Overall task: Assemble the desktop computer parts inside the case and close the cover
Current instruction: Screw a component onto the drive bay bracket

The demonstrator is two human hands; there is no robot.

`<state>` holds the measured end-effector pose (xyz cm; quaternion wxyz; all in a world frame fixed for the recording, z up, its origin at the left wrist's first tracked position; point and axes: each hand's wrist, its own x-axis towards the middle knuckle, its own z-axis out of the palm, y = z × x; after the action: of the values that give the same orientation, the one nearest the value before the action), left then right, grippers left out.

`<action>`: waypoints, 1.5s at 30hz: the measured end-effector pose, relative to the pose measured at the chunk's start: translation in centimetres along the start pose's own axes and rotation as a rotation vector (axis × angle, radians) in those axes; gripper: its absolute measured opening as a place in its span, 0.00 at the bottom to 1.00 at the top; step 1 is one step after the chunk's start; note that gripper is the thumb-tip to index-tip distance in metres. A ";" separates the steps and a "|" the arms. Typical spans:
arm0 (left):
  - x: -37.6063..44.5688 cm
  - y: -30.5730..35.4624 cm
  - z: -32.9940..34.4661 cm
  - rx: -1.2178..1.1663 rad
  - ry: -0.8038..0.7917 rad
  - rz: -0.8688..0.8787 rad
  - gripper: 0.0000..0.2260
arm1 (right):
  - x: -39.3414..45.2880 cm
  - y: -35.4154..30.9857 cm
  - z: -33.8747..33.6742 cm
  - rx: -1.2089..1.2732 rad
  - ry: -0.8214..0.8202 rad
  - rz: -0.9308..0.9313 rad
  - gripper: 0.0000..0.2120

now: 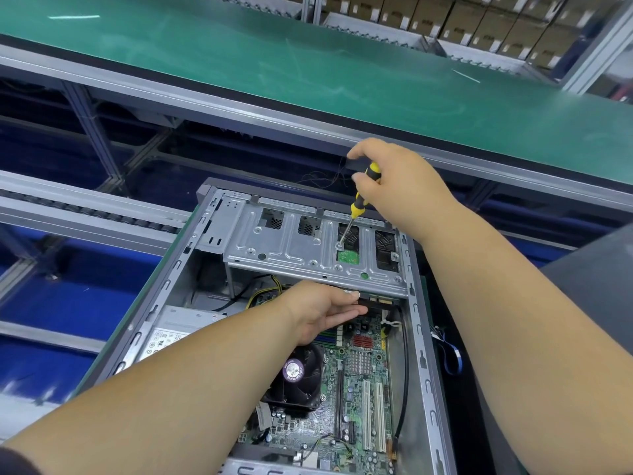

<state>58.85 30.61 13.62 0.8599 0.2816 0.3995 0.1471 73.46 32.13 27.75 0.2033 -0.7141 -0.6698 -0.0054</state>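
Observation:
An open grey computer case [419, 323] lies flat before me, its cover off. Inside are a green motherboard [359, 399] with a black CPU fan [296, 375] and a silver power supply [171, 332]. A silver drive cage [291, 246] spans the far end. My right hand [400, 186] grips a yellow-and-black screwdriver [363, 195], its tip set on a screw [340, 245] on top of the cage. My left hand [322, 310] reaches under the cage's near edge, fingers straight, touching a dark part there; what it supports is partly hidden.
A green conveyor belt [308, 70] runs across behind the case, with a grey metal rail [239, 108] along its near edge. A roller track [85, 207] lies to the left. Cardboard boxes [479, 18] fill shelves at the top right. Blue cable loops [452, 358] hang right of the case.

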 end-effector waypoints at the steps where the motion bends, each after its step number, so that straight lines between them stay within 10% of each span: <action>1: 0.0 0.0 0.0 0.002 0.001 -0.001 0.05 | 0.0 0.0 0.0 -0.031 0.016 0.004 0.13; 45: -0.3 0.2 0.3 0.011 0.008 -0.001 0.10 | -0.3 -0.5 0.0 -0.065 0.021 0.012 0.13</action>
<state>58.89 30.52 14.14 0.8570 0.2853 0.4037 0.1455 72.92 31.88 27.81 0.1873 -0.7243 -0.6627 -0.0334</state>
